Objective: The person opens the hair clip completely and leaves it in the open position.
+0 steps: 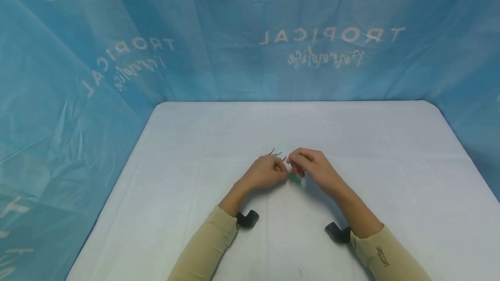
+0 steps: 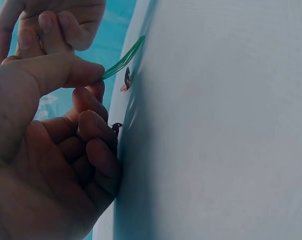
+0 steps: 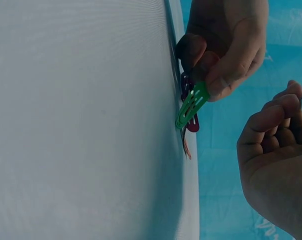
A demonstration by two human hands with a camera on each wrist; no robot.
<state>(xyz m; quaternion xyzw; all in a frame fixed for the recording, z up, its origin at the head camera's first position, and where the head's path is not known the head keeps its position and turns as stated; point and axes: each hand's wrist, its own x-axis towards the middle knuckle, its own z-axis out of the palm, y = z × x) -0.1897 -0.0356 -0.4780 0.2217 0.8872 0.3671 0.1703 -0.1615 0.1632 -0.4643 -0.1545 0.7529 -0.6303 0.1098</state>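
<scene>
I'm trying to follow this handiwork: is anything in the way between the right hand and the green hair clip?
Nothing visible stands between the right hand and the green hair clip. The left hand pinches one end of the clip; the other end sticks out.

High up, the head view looked forward and down; both wrist views, low and near, faced the same flat green clip (image 3: pixel 195 102)
</scene>
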